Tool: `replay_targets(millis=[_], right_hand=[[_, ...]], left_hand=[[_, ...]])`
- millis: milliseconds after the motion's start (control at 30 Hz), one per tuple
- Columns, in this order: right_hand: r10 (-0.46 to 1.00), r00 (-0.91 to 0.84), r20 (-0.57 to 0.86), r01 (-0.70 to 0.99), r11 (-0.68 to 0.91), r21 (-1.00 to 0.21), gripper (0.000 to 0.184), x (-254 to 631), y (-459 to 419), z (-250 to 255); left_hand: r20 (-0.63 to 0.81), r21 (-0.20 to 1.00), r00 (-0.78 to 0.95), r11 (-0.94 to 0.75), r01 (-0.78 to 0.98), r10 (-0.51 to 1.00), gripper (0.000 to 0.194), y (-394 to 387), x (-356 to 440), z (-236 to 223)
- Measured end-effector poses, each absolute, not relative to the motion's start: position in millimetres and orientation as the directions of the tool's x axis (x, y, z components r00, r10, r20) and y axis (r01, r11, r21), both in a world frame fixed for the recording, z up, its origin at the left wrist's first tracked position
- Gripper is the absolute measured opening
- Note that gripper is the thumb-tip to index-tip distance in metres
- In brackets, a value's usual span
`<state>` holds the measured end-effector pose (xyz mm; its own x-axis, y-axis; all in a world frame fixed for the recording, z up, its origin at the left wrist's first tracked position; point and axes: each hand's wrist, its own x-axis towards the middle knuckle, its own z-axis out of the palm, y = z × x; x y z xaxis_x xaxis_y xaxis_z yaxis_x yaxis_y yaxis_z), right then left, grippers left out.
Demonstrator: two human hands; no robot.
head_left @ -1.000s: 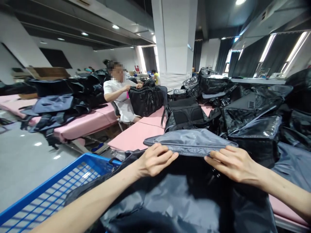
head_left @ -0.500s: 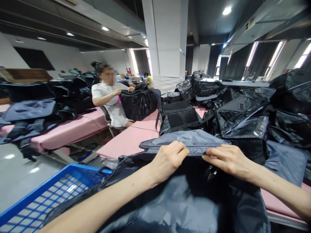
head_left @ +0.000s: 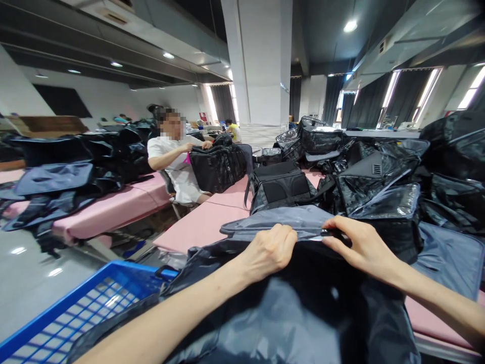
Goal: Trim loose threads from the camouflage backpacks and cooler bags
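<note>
A large black bag (head_left: 265, 323) with a grey lining stands open in front of me, its grey flap (head_left: 273, 218) raised at the far side. My left hand (head_left: 271, 250) is closed on the zippered edge of that flap, knuckles up, its fingertips hidden. To its right, the thumb and forefinger of my right hand (head_left: 356, 241) hold the same edge from above and below. A small shiny piece, perhaps the zipper slider, shows at those fingertips. The right hand's other fingers are partly hidden.
A blue plastic basket (head_left: 94, 283) stands at the lower left. Beyond the bag, a pink-covered table (head_left: 197, 217) carries a black backpack (head_left: 282, 184) and piled bags (head_left: 379, 177) on the right. A seated person in white (head_left: 159, 151) handles another black bag (head_left: 215, 167).
My left hand has slid right along the edge towards my right hand. My right hand has shifted its grip, thumb and forefinger now wider apart. The camera view has turned slightly right.
</note>
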<state>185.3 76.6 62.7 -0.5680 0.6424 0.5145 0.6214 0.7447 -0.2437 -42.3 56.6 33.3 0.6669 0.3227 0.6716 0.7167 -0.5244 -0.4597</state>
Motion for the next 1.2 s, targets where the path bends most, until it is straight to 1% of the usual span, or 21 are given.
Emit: replay_targets(millis=[100,233,333,433,500,600,633,700,833,967,1033,1100,1167,1200], right_hand=[[0.593,-0.561,0.577,0.656,0.744,-0.126,0.019,181.3,77.2,58.7],[0.481,-0.603,0.636,0.642,0.766,0.029,0.019,175.1,79.1,56.0],[0.446,-0.636,0.630,0.620,0.782,0.073,0.018,171.3,79.0,56.4],[0.437,-0.653,0.618,0.603,0.794,0.075,0.020,170.3,78.4,57.4],[0.468,-0.642,0.607,0.602,0.798,0.022,0.021,170.5,78.2,58.3],[0.519,-0.619,0.590,0.599,0.797,-0.074,0.020,168.4,78.4,59.6],[0.520,-0.620,0.588,0.594,0.800,-0.081,0.019,166.3,78.4,60.0],[0.497,-0.635,0.591,0.582,0.811,-0.058,0.018,160.0,78.5,60.6],[0.444,-0.672,0.593,0.559,0.829,0.013,0.017,144.9,79.1,60.6],[0.412,-0.695,0.590,0.549,0.833,0.066,0.019,135.9,80.0,59.9],[0.415,-0.704,0.577,0.548,0.834,0.069,0.020,134.1,80.1,59.9],[0.428,-0.709,0.561,0.543,0.838,0.047,0.020,133.4,80.0,60.2],[0.431,-0.708,0.559,0.533,0.846,0.023,0.019,133.7,79.9,60.4],[0.426,-0.708,0.563,0.527,0.850,0.019,0.019,134.3,80.0,60.5]], left_hand=[[0.708,-0.439,0.647,-0.539,0.718,0.285,0.015,57.2,-44.3,28.9],[0.723,-0.426,0.635,-0.548,0.719,0.271,0.014,55.3,-44.5,27.2],[0.725,-0.429,0.633,-0.541,0.723,0.272,0.014,54.2,-43.8,27.4],[0.730,-0.419,0.629,-0.552,0.721,0.268,0.014,54.1,-45.0,26.5],[0.761,-0.338,0.579,-0.583,0.739,0.293,0.014,54.0,-48.3,25.8],[0.796,-0.097,0.461,-0.669,0.737,0.392,0.014,52.3,-56.8,26.5],[0.792,-0.024,0.438,-0.696,0.718,0.425,0.014,51.6,-60.0,27.2],[0.782,0.067,0.424,-0.737,0.672,0.457,0.013,50.5,-65.7,28.3],[0.779,0.130,0.421,-0.776,0.617,0.465,0.012,51.4,-71.4,27.6],[0.782,0.149,0.419,-0.791,0.593,0.461,0.013,52.7,-71.7,25.4],[0.784,0.159,0.417,-0.798,0.582,0.460,0.012,51.6,-72.1,26.9],[0.766,0.235,0.383,-0.780,0.580,0.516,0.013,49.6,-74.1,31.3],[0.719,0.343,0.355,-0.749,0.567,0.598,0.020,48.3,-77.4,37.5],[0.696,0.371,0.357,-0.738,0.564,0.623,0.023,48.3,-79.3,40.6]])
